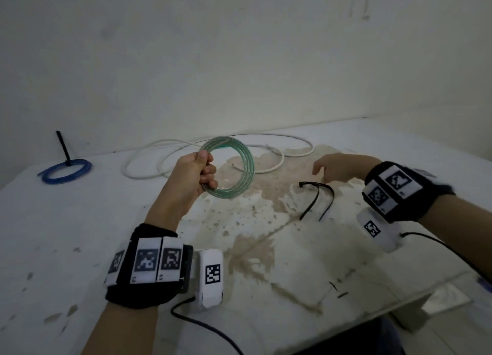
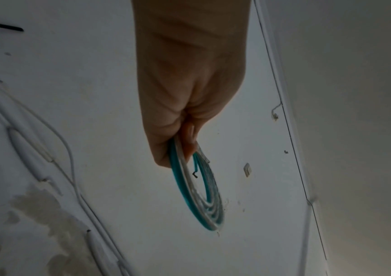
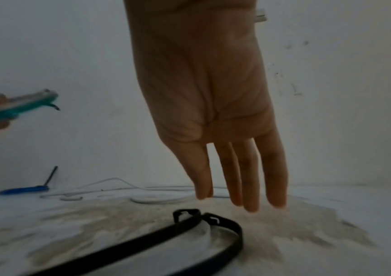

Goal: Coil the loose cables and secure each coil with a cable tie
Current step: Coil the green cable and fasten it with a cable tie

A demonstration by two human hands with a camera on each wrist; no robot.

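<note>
My left hand (image 1: 205, 169) grips a coil of green and clear cable (image 1: 246, 162) and holds it upright above the middle of the table; the left wrist view shows the same coil (image 2: 203, 196) hanging from the curled fingers. My right hand (image 1: 330, 168) hovers open, fingers straight, just above and beyond two black cable ties (image 1: 318, 197) lying on the stained table. In the right wrist view those ties (image 3: 201, 224) lie right under the fingertips (image 3: 251, 205), not touched. A loose white cable (image 1: 213, 146) sprawls at the back.
A blue cable coil (image 1: 66, 170) with a black tie sticking up lies at the far left. The table (image 1: 80, 234) is white with a brown stain in the middle; the wall stands close behind. Small black offcuts (image 1: 338, 290) lie near the front edge.
</note>
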